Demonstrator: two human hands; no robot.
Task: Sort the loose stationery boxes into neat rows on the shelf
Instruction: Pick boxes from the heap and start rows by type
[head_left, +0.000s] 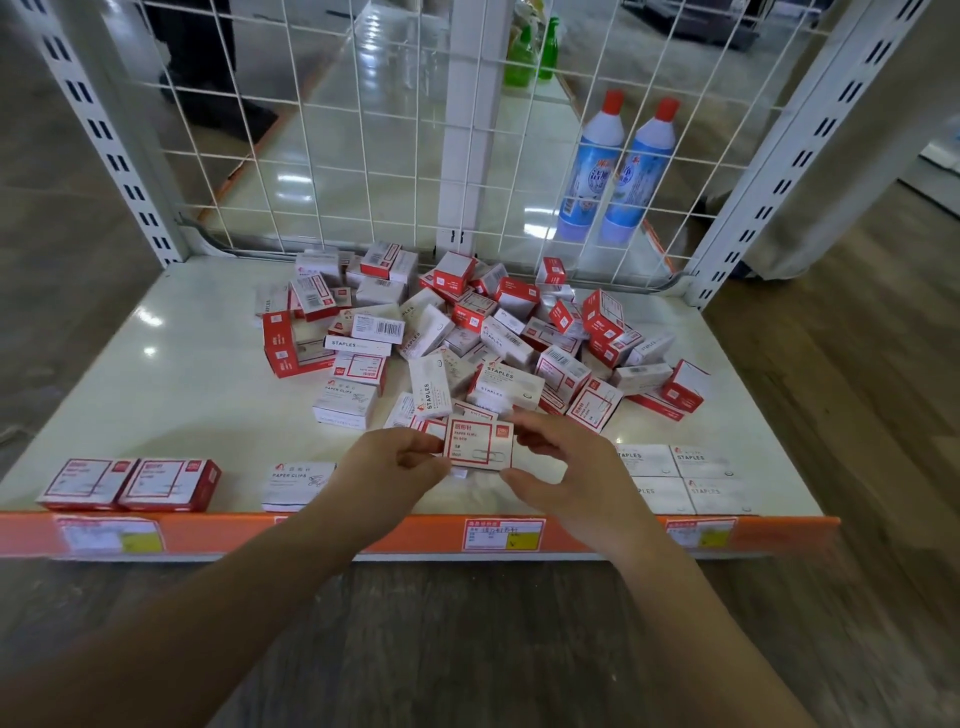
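Observation:
A red-and-white paper clip box (480, 443) is held just above the front middle of the white shelf (171, 384). My left hand (395, 462) pinches its left edge and my right hand (566, 467) pinches its right edge. Behind them lies a loose heap of stationery boxes (467, 332), red-and-white ones mixed with white staples boxes. Along the front edge stand two red paper clip boxes (130, 483) side by side at the left, one white paper clips box (296, 483) left of centre, and several white staples boxes (685, 475) in a block at the right.
A white wire grid (363, 156) closes the back of the shelf between slotted uprights. Two blue bottles with red caps (618, 166) stand behind it at the right. An orange price strip (415, 535) with labels runs along the front edge. Wood floor lies below.

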